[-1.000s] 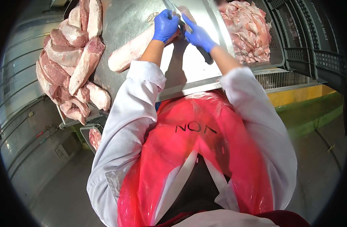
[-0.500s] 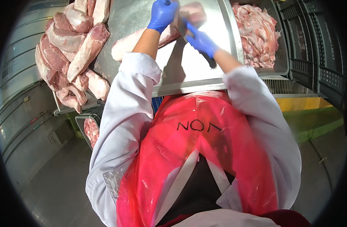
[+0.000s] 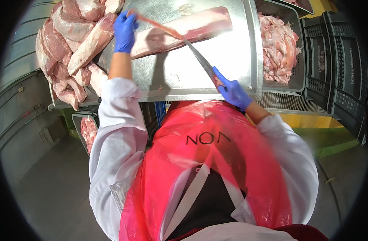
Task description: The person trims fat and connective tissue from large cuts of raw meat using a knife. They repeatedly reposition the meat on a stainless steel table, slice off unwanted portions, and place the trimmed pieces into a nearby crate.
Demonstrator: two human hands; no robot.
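Observation:
A long pale slab of meat (image 3: pixel 192 30) lies across the metal work table (image 3: pixel 196 82). My left hand (image 3: pixel 125 33), in a blue glove, is closed on one end of a thin reddish strip of meat (image 3: pixel 160 26), which stretches to the right over the slab. In my right hand (image 3: pixel 234 91), also blue-gloved, is a long knife (image 3: pixel 202 60). Its blade points up and left, and its tip meets the far end of the strip. Whether the strip is still joined to the slab there I cannot tell.
Several large meat pieces (image 3: pixel 75 40) are heaped left of the table. To the right, a dark crate (image 3: pixel 302 60) holds pale trimmings (image 3: pixel 278 48), with black crates (image 3: pixel 332 68) beyond. Below the heap stands a smaller bin (image 3: pixel 81 132) with meat in it.
My left hand has moved left, drawing the strip out long. My right hand with the knife has come down and toward me. The slab now shows more fully.

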